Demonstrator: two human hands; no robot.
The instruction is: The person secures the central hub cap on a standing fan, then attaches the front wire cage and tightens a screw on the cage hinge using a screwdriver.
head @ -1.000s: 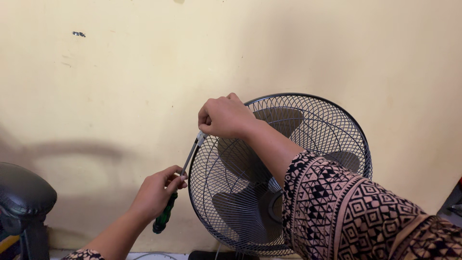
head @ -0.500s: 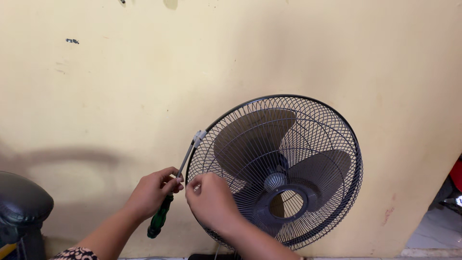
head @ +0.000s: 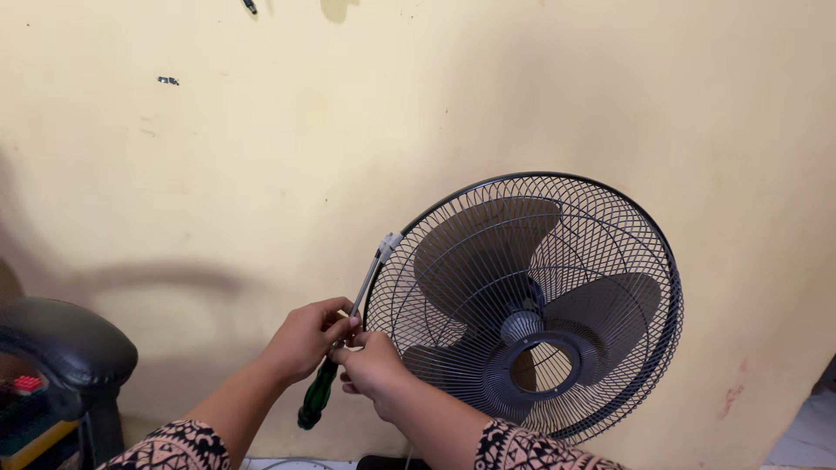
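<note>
Yellow wall (head: 218,174) behind fan (head: 540,305); black armrest (head: 70,344) left.

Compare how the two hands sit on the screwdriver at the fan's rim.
The left hand wraps the screwdriver where shaft meets green handle, knuckles up; the right hand comes in from below and pinches it with its fingertips. The left hand lies clear of the fan guard; the right hand overlaps its wires. Both meet at one spot on the tool, and both arms wear patterned sleeves.

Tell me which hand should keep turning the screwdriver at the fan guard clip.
Left, probably. The left hand already grips the screwdriver by its green handle, with the tip at the clip on the fan guard. The right hand only pinches the shaft.
</note>
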